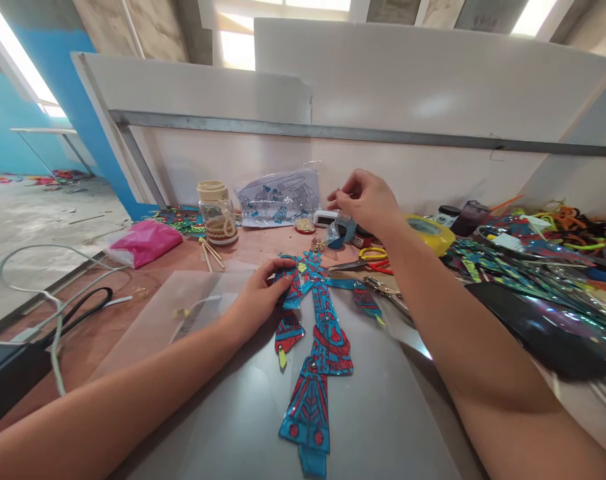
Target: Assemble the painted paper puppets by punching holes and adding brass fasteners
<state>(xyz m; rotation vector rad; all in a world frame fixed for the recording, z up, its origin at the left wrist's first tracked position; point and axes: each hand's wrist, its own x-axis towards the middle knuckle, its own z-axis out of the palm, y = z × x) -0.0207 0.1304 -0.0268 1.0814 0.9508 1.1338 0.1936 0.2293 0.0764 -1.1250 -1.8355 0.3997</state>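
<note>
A flat jointed puppet (327,320), painted blue and red with small metal studs at its joints, lies on a grey sheet (383,413). My left hand (263,290) holds its left arm piece between thumb and fingers. Farther back, my right hand (367,200) is raised with its fingertips pinched together; whatever they hold is too small to make out. Just below it are a blue tape dispenser (337,235) and a small dark jar (363,237). Scissors (367,261) with yellow and red handles and metal pliers (385,290) lie right of the puppet's head.
At the back stand a glass bottle (217,217), a bagged line drawing (283,199) and a dish of small beads (305,227). Yellow tape (433,235), a black pouch (537,330) and piled puppet parts (503,267) crowd the right. A pink bag (147,243) and cables (57,313) lie left.
</note>
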